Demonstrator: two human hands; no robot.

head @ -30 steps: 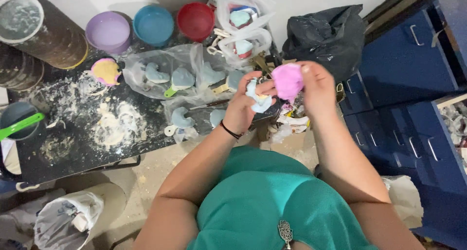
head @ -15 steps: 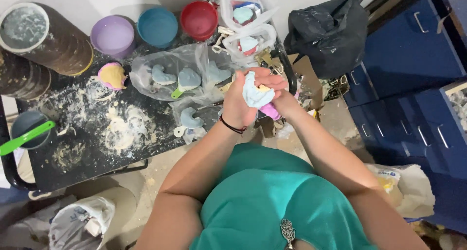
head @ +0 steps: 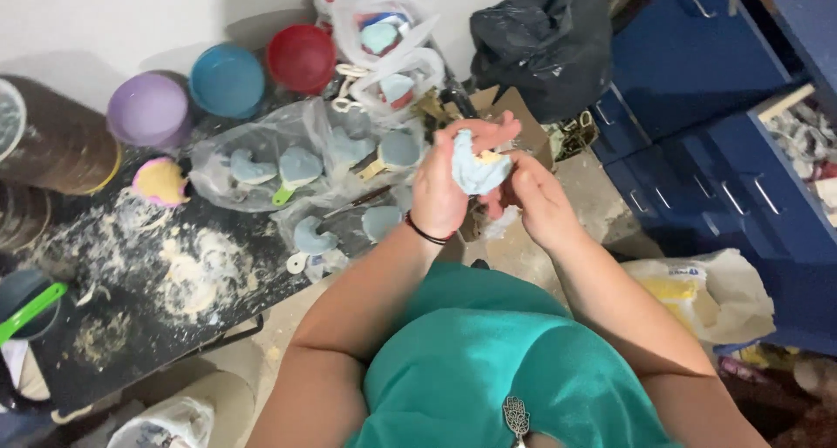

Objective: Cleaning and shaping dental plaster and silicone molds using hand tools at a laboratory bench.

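My left hand and my right hand are pressed together around a light blue soft mould with a yellowish patch at its top. Both hands grip it in front of my chest, above the right end of the black table. A dark band circles my left wrist. Just left of my hands, several light blue moulded shapes lie on clear plastic sheeting. The pink piece seen earlier is hidden by my fingers.
Purple, blue and red bowls line the wall. White powder is scattered over the table. A pink-and-yellow lump sits at left. Blue drawers, a black bag and a sack stand at right.
My hands closed together over the blue mould; the pink piece once held up in my right hand is now covered. The view shifted slightly.
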